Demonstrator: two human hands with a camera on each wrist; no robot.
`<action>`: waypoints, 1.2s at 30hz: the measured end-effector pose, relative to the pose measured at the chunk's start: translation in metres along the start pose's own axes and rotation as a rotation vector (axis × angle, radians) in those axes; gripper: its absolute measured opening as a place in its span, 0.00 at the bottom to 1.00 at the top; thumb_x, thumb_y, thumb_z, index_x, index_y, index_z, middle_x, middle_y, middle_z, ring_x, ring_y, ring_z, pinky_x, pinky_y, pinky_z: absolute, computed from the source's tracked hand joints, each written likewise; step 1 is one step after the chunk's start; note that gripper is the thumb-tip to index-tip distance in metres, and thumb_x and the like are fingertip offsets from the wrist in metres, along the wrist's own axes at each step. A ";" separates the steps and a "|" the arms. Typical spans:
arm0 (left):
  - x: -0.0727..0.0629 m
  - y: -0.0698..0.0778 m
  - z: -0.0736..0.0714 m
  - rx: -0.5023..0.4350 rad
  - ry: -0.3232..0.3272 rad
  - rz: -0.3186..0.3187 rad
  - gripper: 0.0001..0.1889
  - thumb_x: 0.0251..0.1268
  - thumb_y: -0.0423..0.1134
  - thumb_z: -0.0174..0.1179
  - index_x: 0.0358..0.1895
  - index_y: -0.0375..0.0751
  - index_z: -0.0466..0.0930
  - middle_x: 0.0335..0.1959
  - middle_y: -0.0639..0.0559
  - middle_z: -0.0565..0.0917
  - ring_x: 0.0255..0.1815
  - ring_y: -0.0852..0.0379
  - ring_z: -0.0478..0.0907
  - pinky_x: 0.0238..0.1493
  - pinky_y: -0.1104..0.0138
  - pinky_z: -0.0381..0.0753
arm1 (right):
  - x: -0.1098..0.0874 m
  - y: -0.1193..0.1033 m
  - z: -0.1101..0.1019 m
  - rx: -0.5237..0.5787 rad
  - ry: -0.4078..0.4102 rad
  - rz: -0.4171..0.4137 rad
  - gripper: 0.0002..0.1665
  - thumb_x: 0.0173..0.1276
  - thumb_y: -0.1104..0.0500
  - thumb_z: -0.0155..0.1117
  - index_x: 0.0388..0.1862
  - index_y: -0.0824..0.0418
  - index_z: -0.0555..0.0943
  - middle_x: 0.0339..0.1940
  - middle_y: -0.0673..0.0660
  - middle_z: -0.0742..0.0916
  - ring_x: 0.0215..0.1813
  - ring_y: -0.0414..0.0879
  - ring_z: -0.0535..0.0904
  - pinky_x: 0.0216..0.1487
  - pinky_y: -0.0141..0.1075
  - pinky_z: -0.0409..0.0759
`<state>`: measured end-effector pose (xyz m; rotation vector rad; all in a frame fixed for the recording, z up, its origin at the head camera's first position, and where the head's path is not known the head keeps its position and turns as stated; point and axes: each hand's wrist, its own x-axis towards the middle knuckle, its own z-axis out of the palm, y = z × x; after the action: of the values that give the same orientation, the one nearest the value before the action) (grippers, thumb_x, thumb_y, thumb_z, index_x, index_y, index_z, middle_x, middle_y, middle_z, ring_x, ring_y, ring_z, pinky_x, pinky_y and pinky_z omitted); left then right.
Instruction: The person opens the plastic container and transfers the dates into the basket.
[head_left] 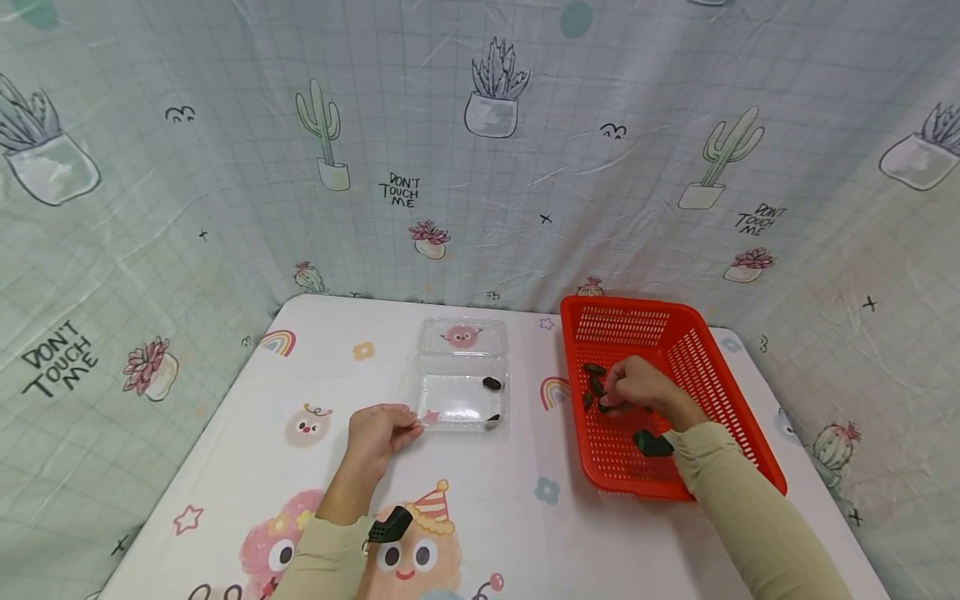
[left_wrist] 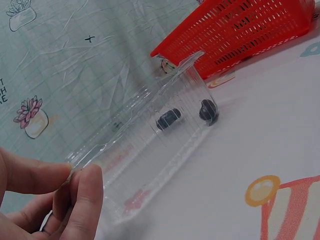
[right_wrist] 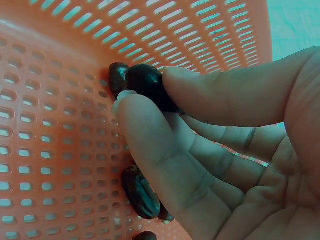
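My left hand pinches the near left corner of a clear plastic clamshell box, which lies with its lid folded back. Two dark oval pieces sit in its right part, one farther back and one by the front. Inside a red plastic basket, my right hand holds a dark glossy oval piece between thumb and index finger. Close behind the held piece is another dark piece. A wrinkled one shows below the index finger, partly hidden.
The slotted basket walls rise around my right hand. A white patterned tabletop lies under both containers, with a gap between box and basket. Printed cloth encloses the back and sides.
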<state>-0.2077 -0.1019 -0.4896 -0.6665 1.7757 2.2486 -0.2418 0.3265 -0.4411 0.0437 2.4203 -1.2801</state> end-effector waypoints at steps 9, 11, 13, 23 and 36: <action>0.000 0.002 0.002 -0.004 -0.003 -0.001 0.13 0.66 0.21 0.60 0.53 0.19 0.77 0.32 0.43 0.86 0.29 0.57 0.87 0.37 0.67 0.93 | 0.007 0.003 0.003 -0.075 0.023 0.017 0.06 0.64 0.72 0.67 0.27 0.70 0.81 0.27 0.58 0.86 0.31 0.47 0.89 0.35 0.43 0.93; 0.000 0.003 0.002 -0.003 0.000 -0.001 0.14 0.66 0.21 0.60 0.53 0.19 0.77 0.32 0.43 0.86 0.29 0.57 0.87 0.37 0.67 0.93 | 0.008 0.003 0.004 -0.089 0.026 0.027 0.07 0.65 0.71 0.67 0.26 0.69 0.81 0.27 0.57 0.85 0.31 0.47 0.89 0.35 0.43 0.93; 0.000 0.003 0.002 -0.004 0.002 0.001 0.14 0.66 0.21 0.60 0.53 0.18 0.77 0.32 0.43 0.86 0.29 0.57 0.87 0.37 0.67 0.93 | 0.009 0.003 0.004 -0.099 0.029 0.040 0.08 0.66 0.70 0.68 0.26 0.68 0.80 0.26 0.57 0.85 0.30 0.47 0.89 0.35 0.42 0.93; 0.001 0.004 0.001 -0.006 -0.001 0.003 0.14 0.65 0.20 0.59 0.52 0.18 0.77 0.32 0.43 0.86 0.29 0.57 0.86 0.37 0.67 0.93 | 0.012 0.005 0.004 -0.124 0.022 0.067 0.09 0.66 0.69 0.69 0.25 0.69 0.82 0.25 0.56 0.86 0.28 0.47 0.89 0.34 0.42 0.93; 0.001 0.004 0.000 -0.001 0.001 -0.008 0.14 0.66 0.21 0.60 0.54 0.18 0.76 0.32 0.43 0.86 0.30 0.56 0.87 0.37 0.67 0.93 | 0.009 0.000 -0.002 -0.219 0.113 0.044 0.07 0.65 0.68 0.64 0.33 0.71 0.87 0.37 0.63 0.91 0.29 0.47 0.87 0.29 0.39 0.87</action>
<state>-0.2103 -0.1028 -0.4866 -0.6735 1.7699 2.2445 -0.2506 0.3266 -0.4437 0.1099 2.6264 -1.0126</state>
